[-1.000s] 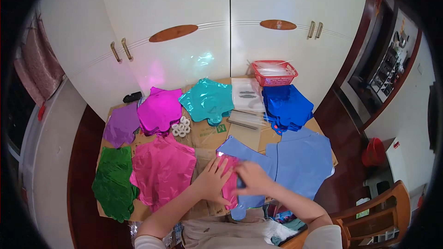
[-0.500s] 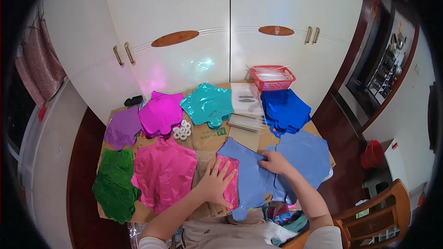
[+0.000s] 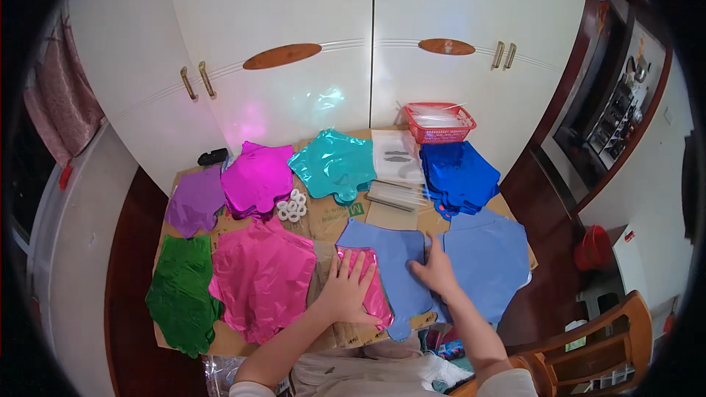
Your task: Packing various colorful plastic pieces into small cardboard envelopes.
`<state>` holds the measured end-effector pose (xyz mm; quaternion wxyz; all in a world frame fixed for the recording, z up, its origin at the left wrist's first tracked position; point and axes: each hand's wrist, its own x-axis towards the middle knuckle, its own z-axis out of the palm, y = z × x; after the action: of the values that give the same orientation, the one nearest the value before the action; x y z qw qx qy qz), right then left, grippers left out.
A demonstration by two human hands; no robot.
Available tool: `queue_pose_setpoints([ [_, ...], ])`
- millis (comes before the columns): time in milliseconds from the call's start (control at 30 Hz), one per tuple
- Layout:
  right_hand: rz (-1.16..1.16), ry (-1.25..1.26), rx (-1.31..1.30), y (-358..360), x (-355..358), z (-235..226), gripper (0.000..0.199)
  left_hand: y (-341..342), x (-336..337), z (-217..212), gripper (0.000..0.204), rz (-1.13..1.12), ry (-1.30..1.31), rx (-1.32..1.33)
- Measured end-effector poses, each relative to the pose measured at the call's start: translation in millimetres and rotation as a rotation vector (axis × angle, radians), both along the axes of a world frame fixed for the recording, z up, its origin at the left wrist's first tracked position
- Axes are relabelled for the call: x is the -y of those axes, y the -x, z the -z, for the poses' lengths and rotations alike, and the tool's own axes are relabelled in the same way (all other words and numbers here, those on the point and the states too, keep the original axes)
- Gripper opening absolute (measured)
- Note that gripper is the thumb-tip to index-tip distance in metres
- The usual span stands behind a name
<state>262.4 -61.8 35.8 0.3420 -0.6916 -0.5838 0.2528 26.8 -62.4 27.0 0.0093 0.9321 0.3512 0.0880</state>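
Left hand (image 3: 346, 297) spreading flat, partly hiding glossy pink foil (image 3: 376, 296) near cardboard's (image 3: 346, 335) front edge; right hand (image 3: 437, 270) touching matte blue sheet (image 3: 401, 259), grip unclear.

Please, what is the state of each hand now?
Left hand: open, spread on pink foil.
Right hand: at light-blue foil, whether gripping cannot be told.

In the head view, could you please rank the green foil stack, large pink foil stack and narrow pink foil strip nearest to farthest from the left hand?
1. Narrow pink strip, under left hand.
2. Large pink stack, left.
3. Green stack, far left.
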Motion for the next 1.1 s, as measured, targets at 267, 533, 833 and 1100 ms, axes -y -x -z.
queue_pose_setpoints([
  [267,-0.318,-0.351,0.275,51.5,48.9,12.9,0.059,-2.1,-1.1,7.6,0.116,-0.012,0.012,0.013],
  [533,-0.359,-0.332,0.693,73.9,52.4,25.0,0.054,3.1,-7.3,25.9,0.097,0.022,0.070,0.068],
  [833,-0.345,-0.316,0.724,75.7,55.0,31.1,0.050,8.9,-44.4,14.4,0.020,-0.249,0.391,0.699],
  [1100,-0.357,-0.349,0.662,74.5,58.0,37.6,0.047,9.9,-66.5,14.7,0.017,-0.358,0.560,0.556],
])
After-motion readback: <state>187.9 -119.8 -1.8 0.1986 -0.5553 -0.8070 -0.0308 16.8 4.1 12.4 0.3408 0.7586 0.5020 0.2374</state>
